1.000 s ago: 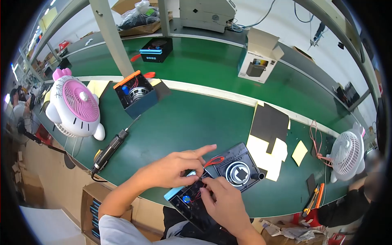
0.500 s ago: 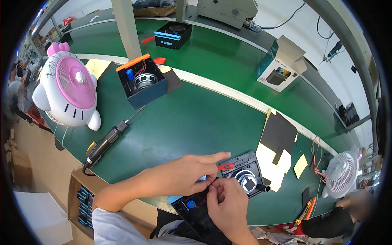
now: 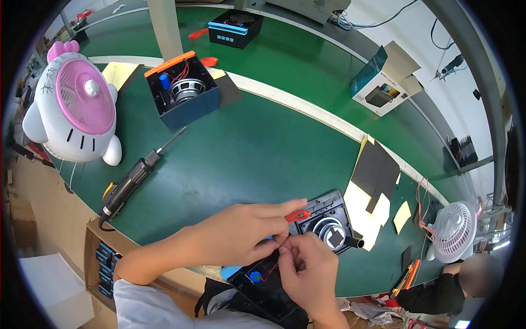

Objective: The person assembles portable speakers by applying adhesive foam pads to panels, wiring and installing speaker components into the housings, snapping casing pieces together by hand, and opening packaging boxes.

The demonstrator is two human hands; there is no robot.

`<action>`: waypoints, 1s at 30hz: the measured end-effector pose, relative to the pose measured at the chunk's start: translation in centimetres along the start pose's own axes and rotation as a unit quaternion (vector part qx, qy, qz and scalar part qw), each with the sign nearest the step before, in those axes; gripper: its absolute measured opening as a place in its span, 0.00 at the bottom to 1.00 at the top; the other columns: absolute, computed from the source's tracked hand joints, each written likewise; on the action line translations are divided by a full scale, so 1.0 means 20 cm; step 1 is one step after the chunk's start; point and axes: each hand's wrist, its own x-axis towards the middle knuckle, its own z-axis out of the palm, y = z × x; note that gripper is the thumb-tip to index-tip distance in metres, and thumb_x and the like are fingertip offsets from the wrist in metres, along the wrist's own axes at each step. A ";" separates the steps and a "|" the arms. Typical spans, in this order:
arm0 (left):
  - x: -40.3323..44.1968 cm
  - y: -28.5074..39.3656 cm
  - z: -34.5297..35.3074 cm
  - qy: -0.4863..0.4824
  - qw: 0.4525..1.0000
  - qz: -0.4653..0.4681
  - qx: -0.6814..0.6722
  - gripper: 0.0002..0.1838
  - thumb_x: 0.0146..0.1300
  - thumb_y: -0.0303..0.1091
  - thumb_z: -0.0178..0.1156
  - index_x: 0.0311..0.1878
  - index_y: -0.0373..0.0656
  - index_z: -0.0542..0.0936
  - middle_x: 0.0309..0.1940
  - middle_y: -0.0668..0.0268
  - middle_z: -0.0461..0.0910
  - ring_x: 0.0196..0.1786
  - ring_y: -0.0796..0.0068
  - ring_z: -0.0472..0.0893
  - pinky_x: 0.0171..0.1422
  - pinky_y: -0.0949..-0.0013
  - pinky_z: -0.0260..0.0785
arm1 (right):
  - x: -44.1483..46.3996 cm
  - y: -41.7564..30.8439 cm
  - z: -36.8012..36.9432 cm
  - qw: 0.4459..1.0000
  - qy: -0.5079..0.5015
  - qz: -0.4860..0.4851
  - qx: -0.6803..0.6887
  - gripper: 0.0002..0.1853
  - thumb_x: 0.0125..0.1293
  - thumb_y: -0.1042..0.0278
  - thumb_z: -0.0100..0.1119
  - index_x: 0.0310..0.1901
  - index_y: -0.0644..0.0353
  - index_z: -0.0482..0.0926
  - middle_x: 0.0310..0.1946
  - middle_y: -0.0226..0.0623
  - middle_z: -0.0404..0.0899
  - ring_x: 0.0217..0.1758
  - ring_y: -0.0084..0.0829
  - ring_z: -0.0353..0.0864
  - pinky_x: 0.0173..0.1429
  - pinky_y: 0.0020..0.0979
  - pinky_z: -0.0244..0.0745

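My left hand (image 3: 244, 233) and my right hand (image 3: 311, 268) meet with fingertips pinched together at a thin wire; its end is hidden by the fingers. The left index finger stretches out above the pinch. Just below lies an open black speaker housing (image 3: 262, 293) with a light blue edge, and a blue cylindrical part (image 3: 255, 277) and thin red wire (image 3: 270, 268) inside. Beyond my hands, a black panel (image 3: 321, 211) lies on the bench, carrying a round speaker (image 3: 329, 232), a short black tube (image 3: 355, 242) and a bundle of red wire (image 3: 297, 215).
An electric screwdriver (image 3: 130, 183) lies at left, beside a pink-and-white fan (image 3: 82, 104). Another opened speaker box (image 3: 189, 107) stands behind. Black and yellow sheets (image 3: 375, 170), a white fan (image 3: 455, 231) and a person (image 3: 438, 296) are at right. A carton of blue-black parts (image 3: 104, 268) sits lower left.
The view has shifted slightly, so the bench items appear farther left and higher. Both hands stay pinched together at the wire, with only a slight shift of the fingers.
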 end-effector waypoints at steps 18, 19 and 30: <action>0.04 0.26 0.00 0.007 0.979 -0.052 0.195 0.06 0.56 0.26 0.70 0.37 0.40 0.84 0.56 0.61 0.86 0.70 0.53 0.76 0.62 0.51 0.72 | -0.09 0.02 0.04 0.990 0.002 -0.077 -0.116 0.11 0.60 0.74 0.62 0.44 0.62 0.73 0.37 0.40 0.73 0.26 0.39 0.83 0.27 0.36 0.79; 0.04 0.27 0.00 0.004 0.973 -0.039 0.226 0.07 0.55 0.26 0.70 0.37 0.41 0.84 0.56 0.61 0.86 0.70 0.52 0.77 0.61 0.51 0.72 | -0.10 0.03 0.04 0.991 0.004 -0.080 -0.109 0.11 0.60 0.74 0.62 0.44 0.63 0.73 0.37 0.40 0.73 0.26 0.40 0.84 0.27 0.36 0.80; -0.21 0.23 0.26 0.218 0.892 0.054 0.393 0.12 0.50 0.31 0.74 0.40 0.47 0.89 0.42 0.73 0.86 0.42 0.68 0.80 0.44 0.63 0.68 | 0.30 0.37 -0.58 0.973 0.190 -0.074 0.110 0.05 0.66 0.74 0.65 0.41 0.62 0.86 0.35 0.35 0.82 0.29 0.24 0.81 0.32 0.25 0.74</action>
